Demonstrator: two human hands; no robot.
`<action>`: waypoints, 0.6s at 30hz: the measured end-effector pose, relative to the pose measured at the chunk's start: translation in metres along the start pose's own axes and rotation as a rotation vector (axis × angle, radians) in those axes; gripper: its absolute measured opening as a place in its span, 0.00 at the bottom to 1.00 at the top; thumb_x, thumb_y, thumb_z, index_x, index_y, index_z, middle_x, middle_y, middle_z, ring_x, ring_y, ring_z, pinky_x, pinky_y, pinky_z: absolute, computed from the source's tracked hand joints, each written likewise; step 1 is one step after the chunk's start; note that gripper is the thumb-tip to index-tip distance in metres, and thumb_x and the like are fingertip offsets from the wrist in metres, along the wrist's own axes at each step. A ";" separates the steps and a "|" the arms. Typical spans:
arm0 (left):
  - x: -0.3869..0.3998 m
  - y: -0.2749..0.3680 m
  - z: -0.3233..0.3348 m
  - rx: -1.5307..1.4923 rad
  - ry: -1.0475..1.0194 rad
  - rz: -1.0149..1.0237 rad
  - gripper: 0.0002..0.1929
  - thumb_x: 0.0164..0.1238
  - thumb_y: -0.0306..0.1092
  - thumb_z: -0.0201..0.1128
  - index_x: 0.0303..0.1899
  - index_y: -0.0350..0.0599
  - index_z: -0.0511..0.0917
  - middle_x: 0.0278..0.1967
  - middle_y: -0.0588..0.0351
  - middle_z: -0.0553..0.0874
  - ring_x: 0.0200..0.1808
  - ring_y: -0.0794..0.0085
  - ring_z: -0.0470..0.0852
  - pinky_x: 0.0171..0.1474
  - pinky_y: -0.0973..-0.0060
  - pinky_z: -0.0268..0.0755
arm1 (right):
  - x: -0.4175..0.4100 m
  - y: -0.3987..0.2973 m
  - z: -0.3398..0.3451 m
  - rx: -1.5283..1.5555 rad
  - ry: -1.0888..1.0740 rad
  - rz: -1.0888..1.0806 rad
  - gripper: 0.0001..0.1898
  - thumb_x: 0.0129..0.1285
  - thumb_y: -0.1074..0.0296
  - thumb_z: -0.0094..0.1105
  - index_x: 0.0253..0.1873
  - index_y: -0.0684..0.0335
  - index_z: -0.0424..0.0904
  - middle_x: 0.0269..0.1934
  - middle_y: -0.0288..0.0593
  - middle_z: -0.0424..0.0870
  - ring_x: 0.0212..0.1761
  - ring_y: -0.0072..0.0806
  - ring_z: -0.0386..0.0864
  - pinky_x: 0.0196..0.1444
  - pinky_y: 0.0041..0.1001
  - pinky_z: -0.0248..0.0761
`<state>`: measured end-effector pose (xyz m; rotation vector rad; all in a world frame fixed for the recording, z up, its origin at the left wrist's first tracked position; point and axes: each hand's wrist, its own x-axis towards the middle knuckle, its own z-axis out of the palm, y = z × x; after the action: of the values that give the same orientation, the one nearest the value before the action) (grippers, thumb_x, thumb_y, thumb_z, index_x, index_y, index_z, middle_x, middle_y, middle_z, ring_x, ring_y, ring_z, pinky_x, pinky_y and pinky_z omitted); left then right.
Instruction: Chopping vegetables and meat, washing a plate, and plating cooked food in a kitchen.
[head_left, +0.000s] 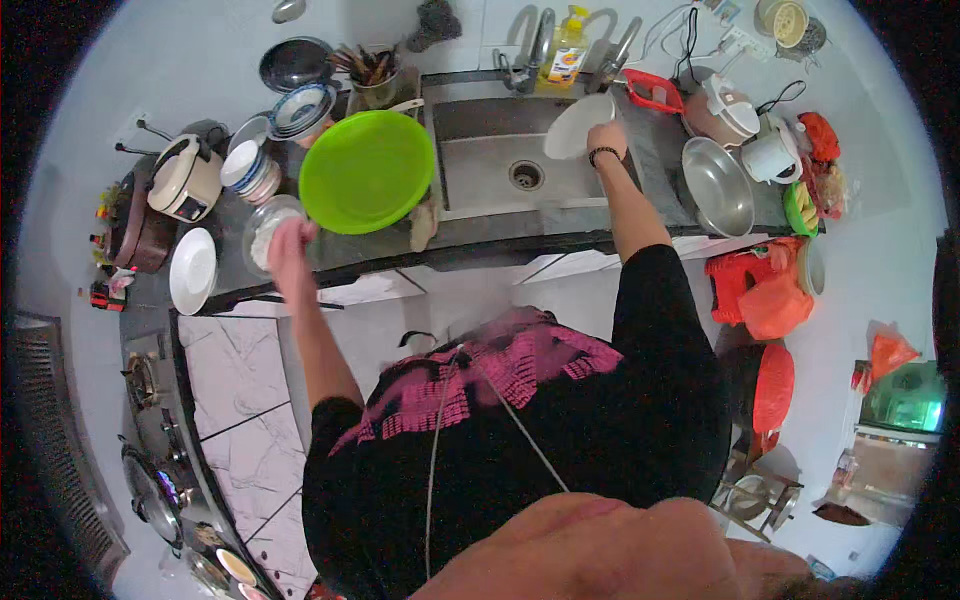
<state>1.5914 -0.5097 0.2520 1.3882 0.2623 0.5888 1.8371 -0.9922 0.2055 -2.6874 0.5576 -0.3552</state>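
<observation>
Above the right side of the steel sink (480, 176), my right hand (606, 141) grips a white dish (574, 127) by its edge, and the dish is tilted. A dark bracelet circles that wrist. On the left, my left hand (291, 244) is a pinkish blur at the near rim of a clear bowl (251, 244) with something white inside. Whether its fingers hold the bowl or a cloth cannot be made out. Between the hands, a large green plastic basin (367, 172) sits on the counter beside the sink. A white oval plate (193, 270) lies left of the clear bowl.
Stacked bowls (251, 171), a rice cooker (186, 178) and a utensil holder (375, 86) crowd the left counter. Behind the sink are a faucet (541, 45) and a yellow detergent bottle (566, 52). A steel basin (718, 187) and a white kettle (771, 156) stand at right.
</observation>
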 end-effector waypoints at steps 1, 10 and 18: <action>0.007 0.009 0.046 0.101 -0.111 0.038 0.09 0.64 0.32 0.54 0.37 0.37 0.77 0.31 0.60 0.78 0.31 0.79 0.73 0.40 0.81 0.68 | 0.011 0.014 0.011 0.184 -0.105 0.215 0.12 0.55 0.68 0.46 0.41 0.69 0.71 0.30 0.55 0.78 0.33 0.48 0.79 0.33 0.41 0.72; 0.144 -0.134 0.288 0.454 -0.539 0.235 0.12 0.61 0.32 0.53 0.45 0.43 0.77 0.39 0.57 0.82 0.43 0.65 0.80 0.47 0.73 0.71 | 0.009 0.038 0.080 1.063 -0.555 0.615 0.09 0.55 0.73 0.45 0.40 0.68 0.70 0.25 0.49 0.75 0.17 0.34 0.73 0.17 0.32 0.68; 0.176 -0.183 0.431 1.379 -0.734 0.873 0.23 0.59 0.30 0.48 0.58 0.60 0.69 0.64 0.64 0.63 0.64 0.66 0.61 0.63 0.58 0.56 | -0.018 0.031 -0.002 1.241 -0.496 0.708 0.14 0.58 0.71 0.45 0.50 0.62 0.66 0.36 0.47 0.76 0.29 0.34 0.76 0.22 0.31 0.70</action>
<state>1.9987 -0.7920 0.1817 2.9874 -0.7346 0.5270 1.8104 -1.0114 0.1916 -1.2075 0.7361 0.1549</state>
